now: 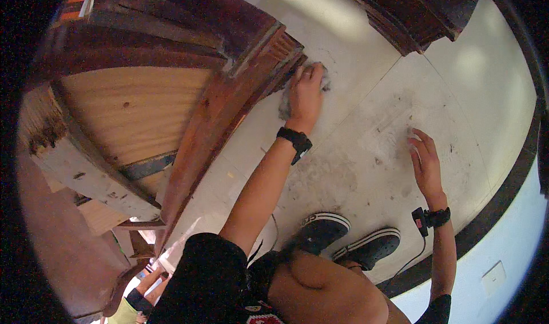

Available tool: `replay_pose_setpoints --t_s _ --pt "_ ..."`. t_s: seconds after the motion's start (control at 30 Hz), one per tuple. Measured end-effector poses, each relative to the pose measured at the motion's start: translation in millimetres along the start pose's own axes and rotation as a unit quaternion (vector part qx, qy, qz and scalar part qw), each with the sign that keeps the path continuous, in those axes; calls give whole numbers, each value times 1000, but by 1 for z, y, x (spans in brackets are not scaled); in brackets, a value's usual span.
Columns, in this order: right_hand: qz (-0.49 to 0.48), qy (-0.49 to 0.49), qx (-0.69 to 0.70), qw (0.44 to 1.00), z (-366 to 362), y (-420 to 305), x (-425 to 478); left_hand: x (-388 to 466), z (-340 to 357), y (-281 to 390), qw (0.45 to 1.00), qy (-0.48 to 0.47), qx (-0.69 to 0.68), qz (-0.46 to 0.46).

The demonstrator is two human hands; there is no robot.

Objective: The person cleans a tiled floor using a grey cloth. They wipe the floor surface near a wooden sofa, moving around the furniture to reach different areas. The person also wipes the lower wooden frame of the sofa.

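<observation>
My left hand is closed over a crumpled greyish cloth, pressed to the pale floor beside the carved foot of a dark wooden furniture piece. Grey folds show on both sides of the fingers. To the right, my right hand hovers over or lightly touches the smudged floor tile. Its fingers are bent and a little apart, and I see nothing held in them. Dusty grey marks and small crumbs spread over the tile between my hands.
Another dark wooden piece stands at the top. A worn wooden leg and a light wood panel are on the left. My black shoes are on the floor. A dark skirting edges the pale blue wall. Another person appears lower left.
</observation>
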State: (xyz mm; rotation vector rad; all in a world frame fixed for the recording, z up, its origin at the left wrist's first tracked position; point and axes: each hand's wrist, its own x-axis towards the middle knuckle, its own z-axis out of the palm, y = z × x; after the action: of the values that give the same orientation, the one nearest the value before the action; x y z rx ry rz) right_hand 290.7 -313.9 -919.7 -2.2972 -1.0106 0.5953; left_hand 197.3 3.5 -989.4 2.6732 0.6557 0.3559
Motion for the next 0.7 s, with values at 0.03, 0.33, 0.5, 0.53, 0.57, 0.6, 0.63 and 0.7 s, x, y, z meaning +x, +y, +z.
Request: replay_pose_setpoints --t_s 0.03,0.33,0.5,0.53,0.57,0.6,0.63,0.7 --pt "-6 -2 0 1000 0 2 -1 4 -1 1 1000 -4 2 2" --pt "-13 4 -8 1000 3 14 -12 -9 4 6 1000 7 -19 -10" --pt "-43 6 -26 999 6 14 -7 40 9 -1 998 68 -12 1" --pt "-46 4 -24 999 6 11 -4 42 11 -4 996 87 -17 5" --pt "-50 2 -23 998 7 8 -5 31 11 -5 999 51 -16 7" --pt "-29 -6 -16 999 8 11 -8 17 15 -3 1000 13 -19 12" --pt "-9 -11 -10 1000 8 13 -13 3 17 2 999 -22 -22 20" --pt "0 -17 -3 1000 8 14 -16 -33 25 4 993 -22 -115 30"
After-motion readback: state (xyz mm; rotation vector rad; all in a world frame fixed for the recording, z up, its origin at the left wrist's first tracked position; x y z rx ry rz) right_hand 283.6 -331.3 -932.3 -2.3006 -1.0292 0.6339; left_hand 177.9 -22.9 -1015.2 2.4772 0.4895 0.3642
